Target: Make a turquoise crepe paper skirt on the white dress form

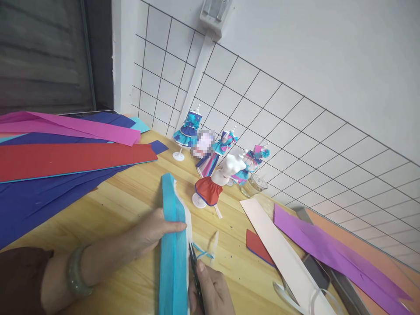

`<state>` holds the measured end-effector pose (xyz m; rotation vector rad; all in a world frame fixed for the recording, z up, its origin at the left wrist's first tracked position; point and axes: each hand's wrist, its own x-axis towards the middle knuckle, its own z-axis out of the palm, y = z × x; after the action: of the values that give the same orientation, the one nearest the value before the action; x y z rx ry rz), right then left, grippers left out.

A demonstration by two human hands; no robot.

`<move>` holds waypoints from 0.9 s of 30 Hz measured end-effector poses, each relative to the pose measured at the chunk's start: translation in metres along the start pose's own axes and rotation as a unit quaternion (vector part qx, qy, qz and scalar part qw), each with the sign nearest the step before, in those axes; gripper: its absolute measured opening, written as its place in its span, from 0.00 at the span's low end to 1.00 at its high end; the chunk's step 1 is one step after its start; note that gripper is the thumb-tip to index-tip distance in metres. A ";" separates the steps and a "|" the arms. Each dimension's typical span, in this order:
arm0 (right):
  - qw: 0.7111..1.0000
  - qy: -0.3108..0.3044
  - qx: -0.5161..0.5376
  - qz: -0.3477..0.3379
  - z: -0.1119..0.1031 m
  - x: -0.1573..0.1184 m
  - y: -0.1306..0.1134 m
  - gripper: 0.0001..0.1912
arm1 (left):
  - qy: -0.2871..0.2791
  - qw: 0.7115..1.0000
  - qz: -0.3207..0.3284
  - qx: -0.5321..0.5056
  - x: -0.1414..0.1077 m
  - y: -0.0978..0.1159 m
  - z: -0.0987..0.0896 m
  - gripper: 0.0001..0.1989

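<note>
My left hand (160, 229) is closed on a long folded strip of turquoise paper (172, 262), its thumb pressed on top. A white layer (188, 214) shows along the strip's right edge. In my right hand (211, 284) is a pair of scissors (196, 273), its narrow blades pointing up along that white edge. Thin turquoise and white offcuts (206, 253) lie just right of the blades. Beyond the strip stands a small white dress form (231, 164) wearing a gathered red skirt (209, 190) with a blue hem.
Red (75, 159), pink (78, 127) and dark blue sheets (49, 201) lie at left. Several dressed miniature forms, one in blue (188, 131), stand by the wall grid near a glass (254, 186). Cream (282, 253) and purple strips (337, 256) cover the right, beside a phone-like dark object (315, 269).
</note>
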<state>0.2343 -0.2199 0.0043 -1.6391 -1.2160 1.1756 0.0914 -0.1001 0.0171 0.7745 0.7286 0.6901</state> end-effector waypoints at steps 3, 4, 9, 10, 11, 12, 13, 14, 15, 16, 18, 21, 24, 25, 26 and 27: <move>0.999 0.004 0.002 0.034 0.001 0.000 0.000 0.36 | -0.005 1.000 -0.013 0.006 -0.002 -0.001 0.003 0.17; 0.999 0.007 0.002 0.040 0.002 0.000 -0.001 0.36 | -0.005 1.000 -0.016 0.007 -0.002 -0.001 0.004 0.17; 0.999 0.006 0.003 0.049 0.003 0.001 -0.003 0.36 | -0.011 0.999 -0.033 0.001 -0.002 -0.004 0.007 0.17; 0.999 0.004 0.005 0.051 0.003 0.001 -0.003 0.36 | -0.016 0.999 -0.033 -0.001 -0.003 -0.005 0.007 0.16; 0.998 0.003 0.008 0.055 0.003 0.001 -0.004 0.36 | -0.022 0.999 -0.032 -0.003 -0.003 -0.005 0.007 0.16; 0.998 0.001 0.011 0.059 0.003 0.001 -0.004 0.35 | -0.027 0.999 -0.029 -0.004 -0.004 -0.006 0.008 0.15; 0.998 -0.001 0.013 0.061 0.002 0.001 -0.005 0.35 | -0.030 0.999 -0.026 -0.004 -0.005 -0.007 0.008 0.15; 0.998 -0.003 0.015 0.062 0.002 0.001 -0.005 0.35 | -0.032 0.999 -0.023 -0.004 -0.005 -0.008 0.008 0.14; 0.998 -0.005 0.016 0.063 0.002 0.001 -0.006 0.35 | -0.031 0.999 -0.020 -0.002 -0.006 -0.009 0.008 0.14; 0.998 -0.006 0.017 0.062 0.002 0.000 -0.007 0.34 | -0.031 0.999 -0.020 0.001 -0.006 -0.010 0.008 0.14; 0.998 -0.002 0.019 0.060 0.003 0.000 -0.007 0.34 | -0.026 0.999 -0.023 0.010 -0.007 -0.012 0.008 0.15; 0.998 0.009 0.027 0.056 0.005 -0.001 -0.006 0.32 | -0.010 0.999 -0.022 0.025 -0.006 -0.015 0.011 0.15; 0.998 0.012 0.047 0.038 0.008 -0.001 -0.001 0.31 | 0.014 1.000 -0.014 0.024 -0.006 -0.018 0.014 0.14; 0.998 0.014 0.051 0.029 0.008 -0.001 0.001 0.30 | 0.018 1.000 -0.014 0.020 -0.007 -0.020 0.015 0.14; 0.998 0.017 0.054 0.019 0.009 -0.001 0.002 0.29 | 0.023 0.999 -0.014 0.017 -0.007 -0.021 0.016 0.15; 0.998 0.021 0.055 0.009 0.010 -0.001 0.003 0.29 | 0.027 0.999 -0.012 0.015 -0.007 -0.022 0.017 0.15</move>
<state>0.2253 -0.2211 -0.0009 -1.5877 -1.0919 1.1932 0.1064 -0.1236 0.0098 0.7762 0.7984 0.6818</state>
